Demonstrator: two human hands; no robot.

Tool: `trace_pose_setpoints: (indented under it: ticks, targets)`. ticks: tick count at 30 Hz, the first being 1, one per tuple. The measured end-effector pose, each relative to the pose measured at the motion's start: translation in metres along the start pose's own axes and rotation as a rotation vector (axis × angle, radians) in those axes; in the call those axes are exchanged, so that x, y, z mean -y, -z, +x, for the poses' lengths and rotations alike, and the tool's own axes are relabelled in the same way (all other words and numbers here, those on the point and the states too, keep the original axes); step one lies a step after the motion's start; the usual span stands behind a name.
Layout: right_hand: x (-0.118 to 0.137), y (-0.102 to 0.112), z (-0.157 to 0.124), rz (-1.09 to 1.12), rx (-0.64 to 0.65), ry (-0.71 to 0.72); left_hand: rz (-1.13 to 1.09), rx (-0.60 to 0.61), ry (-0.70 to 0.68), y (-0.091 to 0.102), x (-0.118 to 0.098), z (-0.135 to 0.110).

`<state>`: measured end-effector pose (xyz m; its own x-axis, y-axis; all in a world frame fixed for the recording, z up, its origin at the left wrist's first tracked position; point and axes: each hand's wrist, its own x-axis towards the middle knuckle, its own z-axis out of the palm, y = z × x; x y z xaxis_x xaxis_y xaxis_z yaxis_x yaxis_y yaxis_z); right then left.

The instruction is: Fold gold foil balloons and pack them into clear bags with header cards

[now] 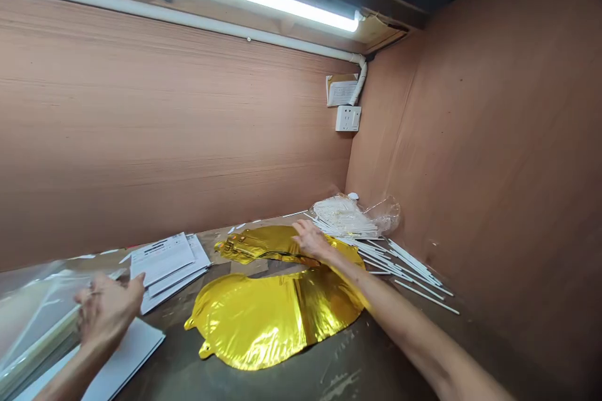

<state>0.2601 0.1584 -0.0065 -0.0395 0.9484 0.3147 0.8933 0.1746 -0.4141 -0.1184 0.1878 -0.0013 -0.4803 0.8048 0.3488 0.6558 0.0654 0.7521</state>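
My right hand (311,239) reaches over the back part of the shiny gold foil balloons (249,322), its fingers somewhat spread and touching the foil. The foil lies flat in a curved shape, with small tabs at the left ends and a crease across the front part. The back part (263,241) looks layered; how many balloons there are I cannot tell. My left hand (106,307), slightly blurred, is over the clear plastic bags (35,319) at the left, thumb apart from the fingers. Nothing shows in its grasp, though its fingertips are partly hidden.
Printed white sheets (162,260) lie behind my left hand, with more white sheets (129,357) below it. Several white sticks (404,269) are scattered at the right beside a plastic bag of sticks (345,216). Wooden walls enclose the table; a socket (348,118) sits at the corner.
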Motion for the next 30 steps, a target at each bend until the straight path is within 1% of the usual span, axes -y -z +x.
trace_pose_setpoints:
  ticks: [1,2,3,4,5,6,8,9,11,12,14,17,20,22,25,27,30]
  targets:
    - [-0.023,0.007,0.002,-0.057,0.004,-0.017,0.135,-0.052,-0.138,-0.002,-0.004,-0.013]
    - [-0.043,0.012,0.004,-0.105,0.013,-0.032,0.204,-0.026,-0.346,-0.006,-0.010,-0.029]
    - [-0.061,0.015,0.007,-0.145,0.026,-0.043,0.184,-0.022,-0.533,-0.014,-0.016,-0.050]
    - [-0.075,0.016,0.010,-0.178,0.040,-0.051,0.162,0.069,-0.703,-0.023,-0.022,-0.073]
    - [-0.086,0.015,0.012,-0.206,0.051,-0.056,0.162,0.215,-0.853,-0.034,-0.029,-0.098]
    - [-0.094,0.013,0.013,-0.231,0.059,-0.060,0.202,0.385,-0.967,-0.043,-0.036,-0.122]
    - [-0.104,0.009,0.008,-0.270,0.060,-0.064,0.314,0.746,-1.138,-0.057,-0.050,-0.164]
    - [-0.107,0.009,0.002,-0.285,0.055,-0.064,0.359,0.881,-1.169,-0.060,-0.056,-0.178]
    - [-0.111,0.011,-0.015,-0.305,0.052,-0.052,0.421,0.992,-1.138,-0.058,-0.067,-0.192]
    - [-0.113,0.014,-0.027,-0.309,0.054,-0.039,0.438,1.013,-1.116,-0.054,-0.070,-0.193]
    - [-0.116,0.025,-0.051,-0.300,0.063,-0.008,0.450,1.032,-1.091,-0.044,-0.071,-0.186]
    - [-0.120,0.046,-0.083,-0.239,0.071,0.032,0.458,1.036,-1.069,-0.030,-0.063,-0.173]
    - [-0.115,0.058,-0.098,-0.144,0.064,0.040,0.460,1.018,-1.044,-0.019,-0.056,-0.168]
    - [-0.105,0.058,-0.099,-0.081,0.022,0.022,0.449,1.030,-1.046,-0.015,-0.055,-0.168]
    - [-0.082,0.048,-0.099,0.017,-0.042,0.016,0.424,1.048,-1.060,-0.012,-0.057,-0.168]
    - [-0.069,0.041,-0.102,0.090,-0.042,0.016,0.413,1.040,-1.067,-0.011,-0.056,-0.167]
    - [-0.059,0.037,-0.110,0.193,-0.063,-0.061,0.414,1.027,-1.076,-0.010,-0.055,-0.164]
